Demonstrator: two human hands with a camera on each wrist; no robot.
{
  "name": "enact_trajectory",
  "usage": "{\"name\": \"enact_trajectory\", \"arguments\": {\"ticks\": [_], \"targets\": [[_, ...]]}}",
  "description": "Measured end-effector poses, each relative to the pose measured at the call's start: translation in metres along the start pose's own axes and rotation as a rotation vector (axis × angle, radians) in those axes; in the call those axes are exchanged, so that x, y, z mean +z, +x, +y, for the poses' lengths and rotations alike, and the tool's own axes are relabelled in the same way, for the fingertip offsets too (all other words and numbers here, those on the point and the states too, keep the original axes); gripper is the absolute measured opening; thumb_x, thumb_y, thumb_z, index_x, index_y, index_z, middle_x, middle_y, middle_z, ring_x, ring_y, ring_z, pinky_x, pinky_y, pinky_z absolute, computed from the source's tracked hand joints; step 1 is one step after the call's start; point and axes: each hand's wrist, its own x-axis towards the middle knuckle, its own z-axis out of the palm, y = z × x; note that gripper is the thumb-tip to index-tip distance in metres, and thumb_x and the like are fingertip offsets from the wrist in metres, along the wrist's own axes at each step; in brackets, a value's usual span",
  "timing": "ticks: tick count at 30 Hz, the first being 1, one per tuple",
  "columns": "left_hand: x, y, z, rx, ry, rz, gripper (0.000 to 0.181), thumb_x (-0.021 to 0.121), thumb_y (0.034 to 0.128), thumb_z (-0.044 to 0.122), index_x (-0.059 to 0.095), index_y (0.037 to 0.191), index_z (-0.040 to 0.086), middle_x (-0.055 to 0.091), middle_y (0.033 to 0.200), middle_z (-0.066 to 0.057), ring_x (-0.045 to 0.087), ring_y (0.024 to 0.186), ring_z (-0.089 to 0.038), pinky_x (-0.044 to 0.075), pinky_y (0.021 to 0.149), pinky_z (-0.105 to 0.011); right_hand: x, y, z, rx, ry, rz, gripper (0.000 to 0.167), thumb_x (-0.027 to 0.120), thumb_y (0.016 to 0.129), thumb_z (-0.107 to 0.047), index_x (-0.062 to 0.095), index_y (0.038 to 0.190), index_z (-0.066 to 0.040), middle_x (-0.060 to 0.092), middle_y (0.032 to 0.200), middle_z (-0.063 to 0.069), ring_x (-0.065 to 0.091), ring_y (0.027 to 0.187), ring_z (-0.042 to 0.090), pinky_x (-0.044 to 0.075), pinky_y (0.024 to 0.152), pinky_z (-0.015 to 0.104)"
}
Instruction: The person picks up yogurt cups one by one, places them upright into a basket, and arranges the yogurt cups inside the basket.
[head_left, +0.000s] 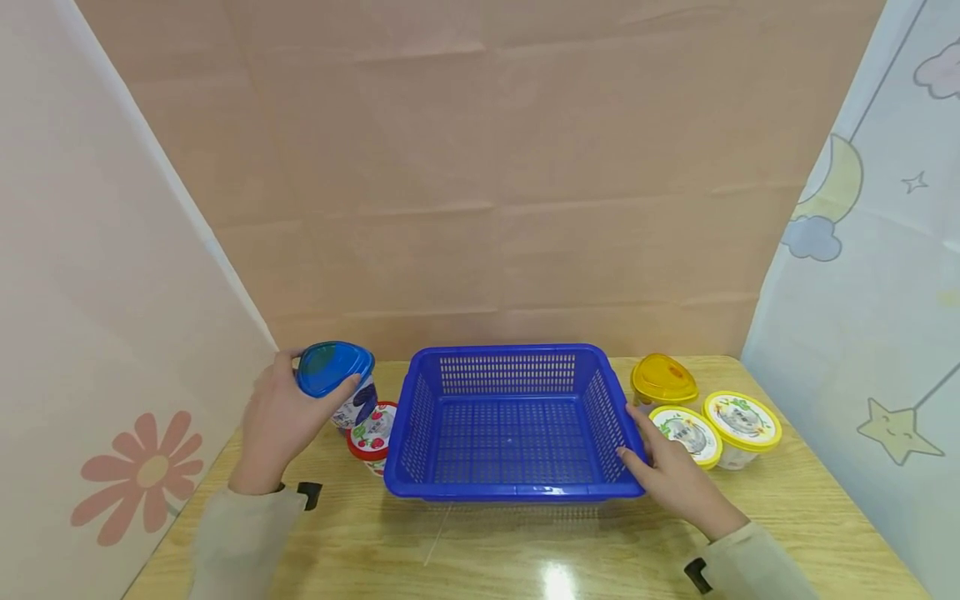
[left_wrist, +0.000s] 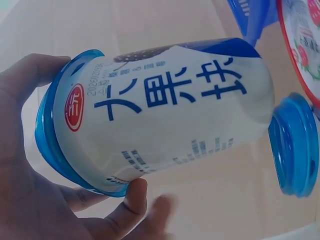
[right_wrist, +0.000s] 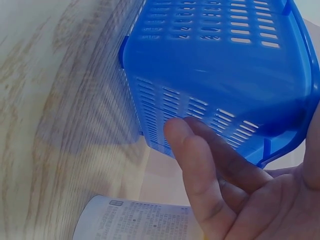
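Note:
My left hand (head_left: 281, 408) grips a white yogurt cup (head_left: 356, 406) by its blue lid (head_left: 335, 367), left of the blue plastic basket (head_left: 513, 490). In the left wrist view, the cup (left_wrist: 165, 110) shows dark blue lettering, and its base appears clear of the table. Beside it is a red-lidded cup (head_left: 373, 429) with a strawberry print. My right hand (head_left: 671, 471) holds the basket's right rim, thumb over the edge and fingers along the outer wall (right_wrist: 210, 75). Nothing is visible inside the basket.
Right of the basket stand a cup with a translucent yellow lid (head_left: 664, 379) and two yellow-rimmed cups, one nearer (head_left: 686, 435) and one farther right (head_left: 742, 419). Another blue lid (left_wrist: 295, 145) shows in the left wrist view. Walls enclose the wooden table (head_left: 360, 542).

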Motion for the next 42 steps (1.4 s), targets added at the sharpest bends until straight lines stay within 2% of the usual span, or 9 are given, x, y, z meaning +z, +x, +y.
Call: {"name": "enact_trajectory", "arguments": {"ticks": [7,13,18,25,34,42], "targets": [[0.006,0.007,0.011,0.023,-0.087,-0.006,0.094,0.069,0.0841,0.062,0.036,0.144,-0.002,0.053,0.133,-0.03,0.057,0.113,-0.05,0.053,0.085,-0.063,-0.001,0.0,-0.001,0.011,-0.009,-0.014,0.072,0.059,0.101,-0.025,0.021,0.157,0.0,0.068,0.116,0.026,0.071,0.092,0.024,0.057,0.079,0.045],[0.014,0.015,0.021,0.021,-0.128,-0.064,0.096,0.069,0.0835,0.062,0.034,0.146,-0.001,0.052,0.134,-0.028,0.058,0.113,-0.048,0.054,0.085,-0.06,0.0,0.0,-0.001,0.03,-0.027,-0.024,0.073,0.059,0.101,-0.025,0.019,0.157,0.0,0.066,0.119,0.029,0.071,0.094,0.027,0.057,0.081,0.048],[0.025,0.021,0.029,0.0,-0.119,-0.116,0.099,0.068,0.0821,0.067,0.032,0.147,0.001,0.052,0.135,-0.026,0.058,0.114,-0.045,0.055,0.086,-0.057,-0.001,0.001,-0.001,0.04,-0.027,-0.027,0.074,0.059,0.101,-0.025,0.018,0.157,0.0,0.066,0.119,0.03,0.071,0.094,0.027,0.057,0.081,0.048],[0.041,0.027,0.04,0.023,-0.106,-0.134,0.097,0.068,0.0814,0.067,0.036,0.146,0.002,0.055,0.135,-0.024,0.06,0.112,-0.042,0.056,0.085,-0.056,-0.001,0.001,-0.001,0.043,-0.027,-0.028,0.073,0.059,0.1,-0.024,0.019,0.157,-0.001,0.067,0.117,0.028,0.071,0.091,0.024,0.058,0.08,0.046],[0.065,0.033,0.055,0.029,0.001,-0.173,0.098,0.066,0.0797,0.07,0.037,0.147,0.004,0.055,0.136,-0.022,0.061,0.111,-0.041,0.054,0.082,-0.054,0.0,0.002,0.0,0.033,-0.024,-0.016,0.072,0.059,0.1,-0.022,0.021,0.157,-0.001,0.067,0.116,0.027,0.071,0.09,0.024,0.058,0.077,0.044],[0.076,0.038,0.07,0.032,0.007,-0.203,0.099,0.067,0.0784,0.07,0.038,0.147,0.004,0.056,0.135,-0.021,0.059,0.114,-0.039,0.051,0.088,-0.055,0.0,0.002,0.0,0.029,-0.022,-0.015,0.072,0.059,0.1,-0.022,0.02,0.157,-0.001,0.065,0.12,0.03,0.071,0.092,0.026,0.058,0.078,0.045]]}}
